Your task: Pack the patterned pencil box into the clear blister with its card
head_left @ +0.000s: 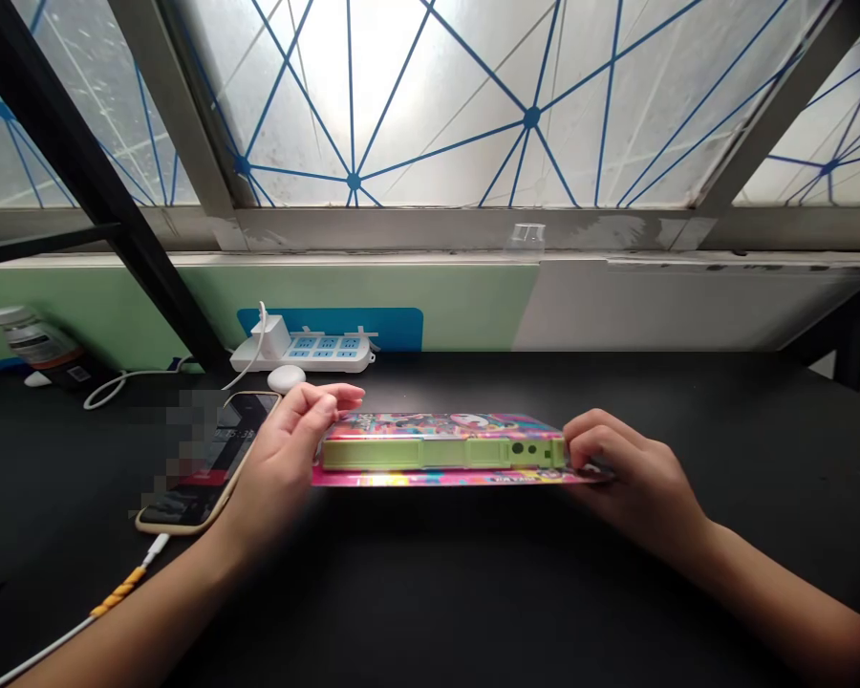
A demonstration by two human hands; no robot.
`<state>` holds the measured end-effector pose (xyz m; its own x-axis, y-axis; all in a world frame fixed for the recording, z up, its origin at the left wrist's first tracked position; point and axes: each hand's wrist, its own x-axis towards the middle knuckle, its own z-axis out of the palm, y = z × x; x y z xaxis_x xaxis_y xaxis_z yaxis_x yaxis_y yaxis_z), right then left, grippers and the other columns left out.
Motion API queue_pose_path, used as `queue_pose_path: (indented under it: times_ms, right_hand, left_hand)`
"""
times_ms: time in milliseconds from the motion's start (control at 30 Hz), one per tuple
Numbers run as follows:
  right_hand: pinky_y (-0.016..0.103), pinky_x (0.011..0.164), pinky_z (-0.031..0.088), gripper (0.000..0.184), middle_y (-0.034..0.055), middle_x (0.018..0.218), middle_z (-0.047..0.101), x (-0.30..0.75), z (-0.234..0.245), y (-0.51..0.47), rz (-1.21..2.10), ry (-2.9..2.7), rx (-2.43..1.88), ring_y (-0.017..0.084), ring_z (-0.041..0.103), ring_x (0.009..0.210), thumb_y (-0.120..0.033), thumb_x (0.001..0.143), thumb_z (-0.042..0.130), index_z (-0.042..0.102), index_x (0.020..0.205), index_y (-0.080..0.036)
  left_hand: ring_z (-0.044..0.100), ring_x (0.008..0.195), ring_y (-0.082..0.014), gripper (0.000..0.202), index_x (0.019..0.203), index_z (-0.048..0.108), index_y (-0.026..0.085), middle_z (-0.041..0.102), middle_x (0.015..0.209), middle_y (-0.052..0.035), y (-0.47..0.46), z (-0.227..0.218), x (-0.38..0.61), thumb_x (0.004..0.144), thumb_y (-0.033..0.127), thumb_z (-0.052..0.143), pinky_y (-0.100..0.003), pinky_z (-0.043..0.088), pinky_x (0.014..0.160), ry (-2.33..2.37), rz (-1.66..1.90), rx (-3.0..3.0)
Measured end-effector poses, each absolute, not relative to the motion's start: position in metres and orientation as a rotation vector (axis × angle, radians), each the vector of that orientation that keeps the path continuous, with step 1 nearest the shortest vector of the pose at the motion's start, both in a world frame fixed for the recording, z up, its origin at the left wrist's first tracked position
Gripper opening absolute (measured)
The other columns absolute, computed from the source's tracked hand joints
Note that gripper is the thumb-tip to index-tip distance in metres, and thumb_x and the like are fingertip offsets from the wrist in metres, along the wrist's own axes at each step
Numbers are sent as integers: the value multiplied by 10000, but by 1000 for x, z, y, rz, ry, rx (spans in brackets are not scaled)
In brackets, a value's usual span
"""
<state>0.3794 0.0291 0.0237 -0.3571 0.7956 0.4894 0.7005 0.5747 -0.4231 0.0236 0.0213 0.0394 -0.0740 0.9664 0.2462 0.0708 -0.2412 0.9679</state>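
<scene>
Now left hand (287, 454) and right hand (634, 478) clamp ends of pencil case (440, 449), phone (211, 459) alongside.

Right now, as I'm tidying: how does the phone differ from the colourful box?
The colourful box is gripped at its ends by the left hand and right hand; the phone lies ungripped. The box is pink with a pale green side; the phone is dark with a tan rim. The phone has a cable plugged in; the box has none. Both are flat, on the black table.
</scene>
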Motion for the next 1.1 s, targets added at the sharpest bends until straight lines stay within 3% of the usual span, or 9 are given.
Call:
queue_pose_path:
  times_ms: [100,200,267,367,600,800,967,1100]
  right_hand:
    - [309,627,496,200,56,894,649,378,21,33,240,-2221,-1167,196,609,714,-328,844,656,472,782,-279]
    - [293,648,503,203,45,922,643,375,19,32,297,-2315,-1097,190,612,753,-241,802,664,465,815,-277]
    - [287,650,504,234,34,940,628,373,17,30,327,-2361,-1046,188,606,769,-177,763,658,461,842,-278]
    - [307,685,520,264,38,993,616,370,18,25,427,-2403,-1020,193,600,806,-186,778,690,475,899,-277]
    - [361,780,549,208,43,1019,615,372,17,30,709,-2289,-1149,218,621,871,-398,942,634,530,1083,-285]
    - [496,1078,469,440,103,1323,591,394,4,57,671,-2106,-1422,317,565,1267,-561,955,580,504,1301,-299]
    - [538,1125,446,594,119,1405,587,405,-3,68,842,-2035,-1406,338,542,1332,-630,947,533,408,1435,-317]
    - [554,1125,456,760,133,1495,516,403,-4,68,861,-1957,-1398,375,513,1366,-635,864,662,358,1489,-328]
  left_hand:
    - [533,1352,-356,276,1093,622,276,595,1437,-89,20,36,22,968,521,598,-532,427,1121,1291,1154,1728]
    - [354,1495,-410,490,1318,576,298,446,1592,-122,23,31,19,903,537,680,-611,350,1176,1378,816,2004]
    - [293,1523,-432,603,1372,567,286,407,1620,-144,27,28,16,858,558,725,-640,333,1180,1407,667,2119]
    - [368,1486,-434,694,1405,567,285,416,1609,-161,34,27,11,808,574,771,-617,388,1156,1384,597,2232]
    - [448,1400,-380,720,1419,536,262,524,1460,-157,38,30,10,808,552,781,-562,412,1159,1341,593,2301]
    - [462,1328,-388,743,1419,517,238,554,1387,-162,38,27,16,802,553,787,-568,442,1113,1326,640,2388]
    - [489,1256,-367,791,1451,455,224,560,1344,-163,38,19,19,811,532,803,-549,477,1065,1290,746,2580]
    - [486,1240,-353,825,1470,407,236,532,1351,-157,36,16,24,804,458,840,-538,480,1056,1247,892,2752]
